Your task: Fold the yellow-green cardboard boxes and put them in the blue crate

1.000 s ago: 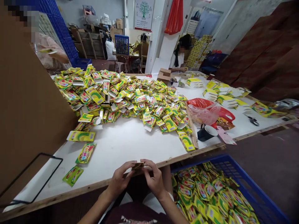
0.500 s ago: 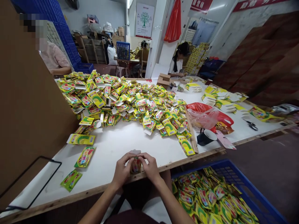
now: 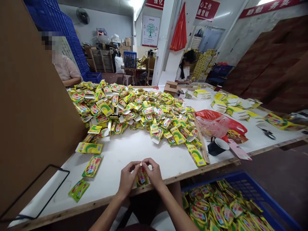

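My left hand [image 3: 127,178] and my right hand [image 3: 153,174] meet at the near edge of the white table [image 3: 134,150]. Both pinch the top of one small yellow and green packet [image 3: 141,178], which stands upright between them. Fingers of both hands are closed on its upper flap. A big heap of the same yellow packets [image 3: 134,110] covers the far half of the table, beyond my reach. A few loose packets [image 3: 92,166] lie to the left of my hands.
A blue crate [image 3: 240,205] with several packets stands low at my right. A dark cup [image 3: 217,146], a red plastic bag [image 3: 218,120] and scissors [image 3: 267,132] lie on the right. A brown board [image 3: 31,106] walls the left. Other people sit beyond the table.
The packet went from flat between my fingertips to upright, and both hands now pinch its top flap. The camera has tilted up a little.
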A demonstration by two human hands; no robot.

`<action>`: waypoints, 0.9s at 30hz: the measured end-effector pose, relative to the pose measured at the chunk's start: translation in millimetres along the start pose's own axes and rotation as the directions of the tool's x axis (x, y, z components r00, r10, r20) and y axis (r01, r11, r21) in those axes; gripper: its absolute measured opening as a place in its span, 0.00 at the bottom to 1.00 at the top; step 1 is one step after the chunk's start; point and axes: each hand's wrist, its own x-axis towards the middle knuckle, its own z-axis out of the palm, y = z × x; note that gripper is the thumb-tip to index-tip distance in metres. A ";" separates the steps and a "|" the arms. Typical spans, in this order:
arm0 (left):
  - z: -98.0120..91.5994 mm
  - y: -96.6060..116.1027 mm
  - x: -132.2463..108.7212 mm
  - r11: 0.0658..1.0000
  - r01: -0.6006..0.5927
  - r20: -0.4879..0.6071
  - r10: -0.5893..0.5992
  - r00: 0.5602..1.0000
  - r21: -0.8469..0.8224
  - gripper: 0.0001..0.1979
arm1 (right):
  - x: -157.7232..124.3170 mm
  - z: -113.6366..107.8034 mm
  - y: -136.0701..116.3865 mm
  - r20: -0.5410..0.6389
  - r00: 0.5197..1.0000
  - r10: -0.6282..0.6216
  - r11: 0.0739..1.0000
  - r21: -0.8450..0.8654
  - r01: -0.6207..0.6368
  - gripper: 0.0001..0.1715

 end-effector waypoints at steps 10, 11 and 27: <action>-1.2 -11.6 5.6 0.998 0.051 0.038 -0.049 0.998 -0.037 0.13 | 6.1 4.2 8.9 0.070 0.991 0.117 0.989 0.085 -0.123 0.09; -1.7 -12.9 2.7 0.998 0.053 0.053 -0.050 0.997 -0.047 0.13 | 4.1 5.9 9.0 0.080 0.988 0.128 0.983 0.118 -0.137 0.09; -46.8 43.1 237.4 0.979 0.047 -0.484 0.056 0.873 0.198 0.18 | -91.1 -219.6 -1.3 -0.303 0.865 0.401 0.771 -0.398 -0.497 0.19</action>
